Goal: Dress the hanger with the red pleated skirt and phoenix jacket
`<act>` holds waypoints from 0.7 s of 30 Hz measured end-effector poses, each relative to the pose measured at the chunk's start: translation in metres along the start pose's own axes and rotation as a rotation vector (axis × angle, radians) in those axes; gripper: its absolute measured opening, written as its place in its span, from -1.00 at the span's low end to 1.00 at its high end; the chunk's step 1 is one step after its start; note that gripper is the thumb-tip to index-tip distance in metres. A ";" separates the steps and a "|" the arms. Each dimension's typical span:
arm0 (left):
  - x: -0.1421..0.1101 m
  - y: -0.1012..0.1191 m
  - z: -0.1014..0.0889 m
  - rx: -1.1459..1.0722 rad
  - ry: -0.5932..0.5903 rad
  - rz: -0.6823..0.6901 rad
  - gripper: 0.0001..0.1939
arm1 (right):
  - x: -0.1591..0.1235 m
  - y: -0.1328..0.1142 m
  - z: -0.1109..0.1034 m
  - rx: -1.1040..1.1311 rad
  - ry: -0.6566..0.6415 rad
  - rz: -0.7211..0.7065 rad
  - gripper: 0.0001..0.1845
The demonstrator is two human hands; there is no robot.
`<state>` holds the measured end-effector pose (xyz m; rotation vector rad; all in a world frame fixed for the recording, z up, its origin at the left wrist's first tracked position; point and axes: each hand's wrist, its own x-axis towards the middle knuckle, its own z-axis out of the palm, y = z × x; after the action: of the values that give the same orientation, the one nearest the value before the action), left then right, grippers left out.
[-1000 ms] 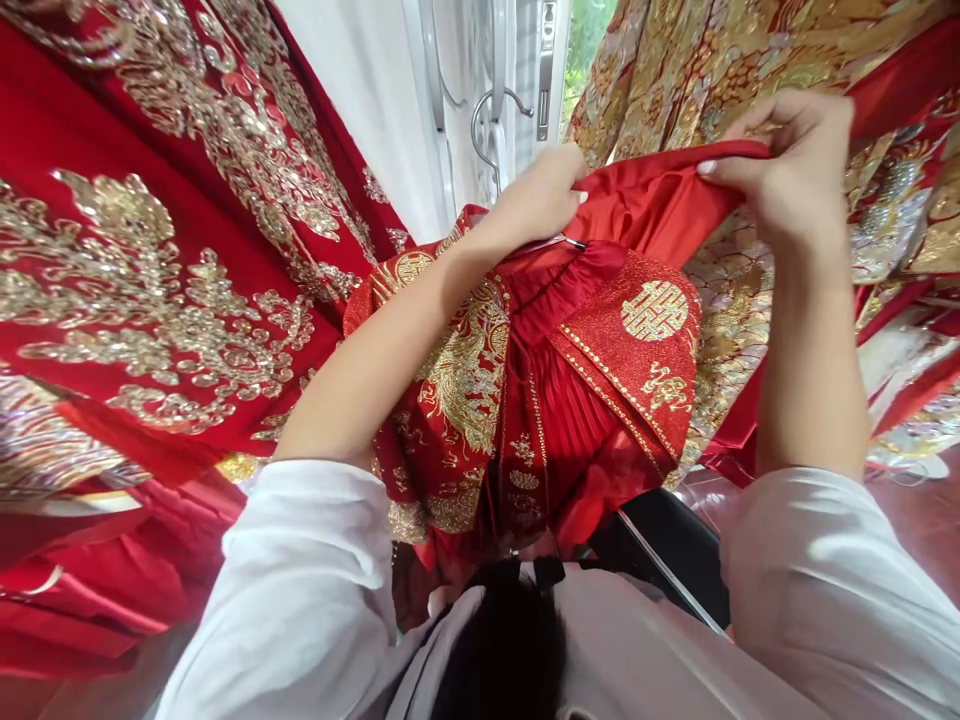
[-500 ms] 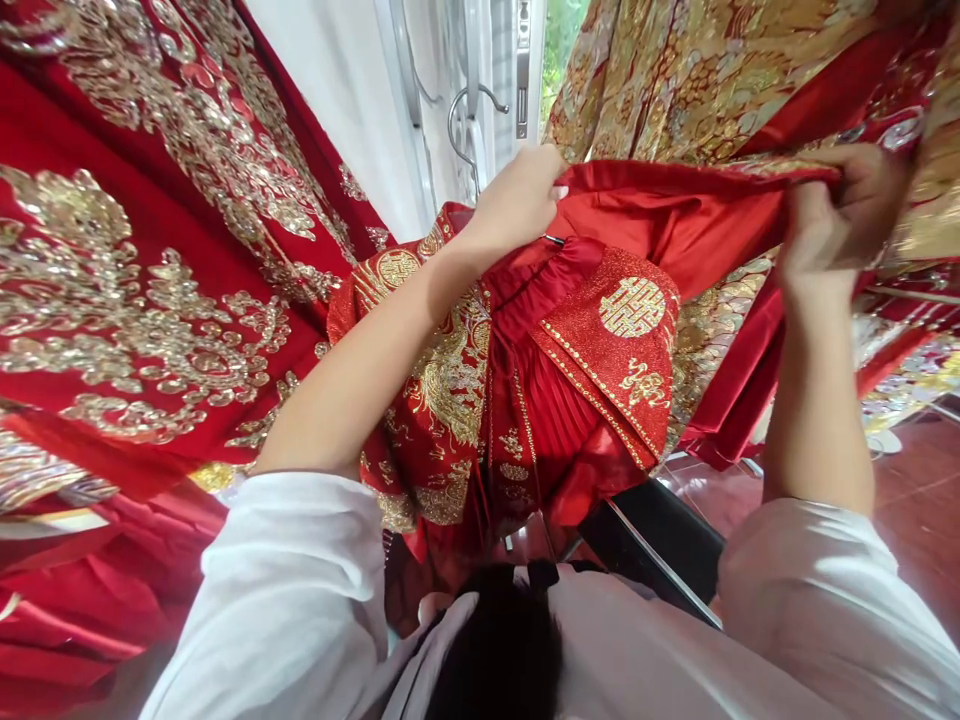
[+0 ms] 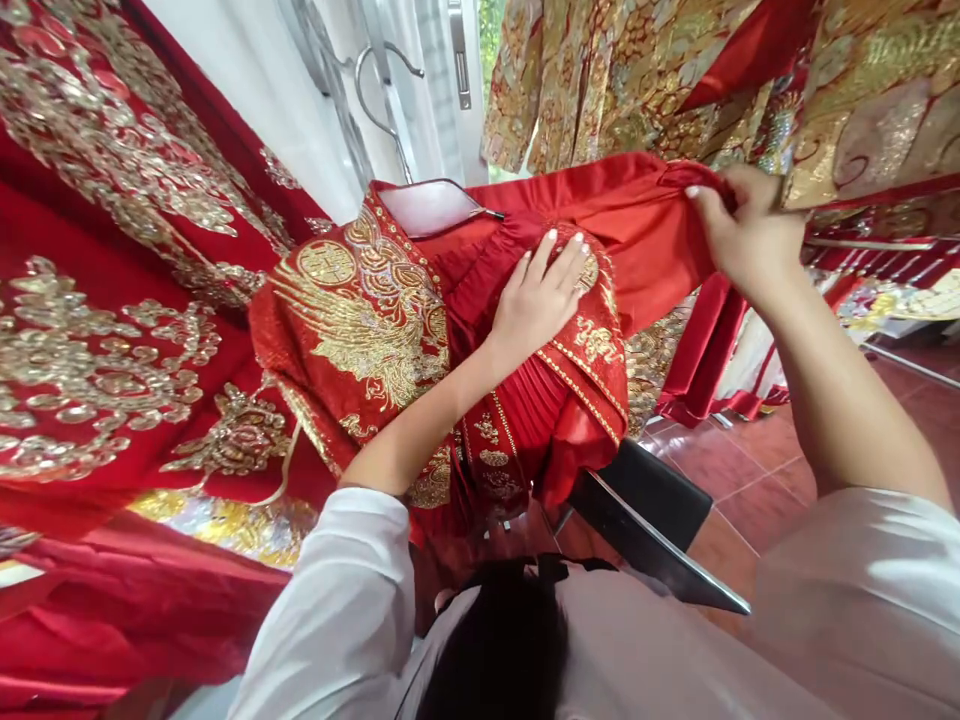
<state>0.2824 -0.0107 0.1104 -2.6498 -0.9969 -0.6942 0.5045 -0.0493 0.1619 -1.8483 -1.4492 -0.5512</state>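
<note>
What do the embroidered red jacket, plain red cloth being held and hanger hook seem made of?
Embroidered red jacket: woven fabric with gold, metallic-looking thread; its raised motifs glitter.
Plain red cloth: likely satin, silk or polyester unclear; it folds softly with a smooth sheen.
Hanger hook: polished metal, probably steel; its wire shines grey.

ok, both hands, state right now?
Left hand: open, fingers extended, palm down on the red embroidered garment.
Right hand: closed, gripping the edge of the plain red fabric between thumb and fingers.
</note>
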 end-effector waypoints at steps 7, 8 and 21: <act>0.038 -0.031 0.042 -0.052 -0.022 -0.093 -0.33 | -0.049 -0.075 -0.034 -0.089 -0.018 -0.188 -0.66; 0.038 -0.033 0.047 -0.044 -0.005 -0.093 -0.36 | -0.059 -0.078 -0.024 -0.028 -0.009 -0.220 -0.62; 0.021 -0.066 0.068 0.021 0.098 -0.086 -0.21 | -0.113 0.052 0.139 0.406 -0.196 0.104 -0.79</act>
<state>0.2757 0.0751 0.0647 -2.5406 -1.0900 -0.8187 0.5093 -0.0249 -0.0226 -1.6697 -1.4535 -0.0170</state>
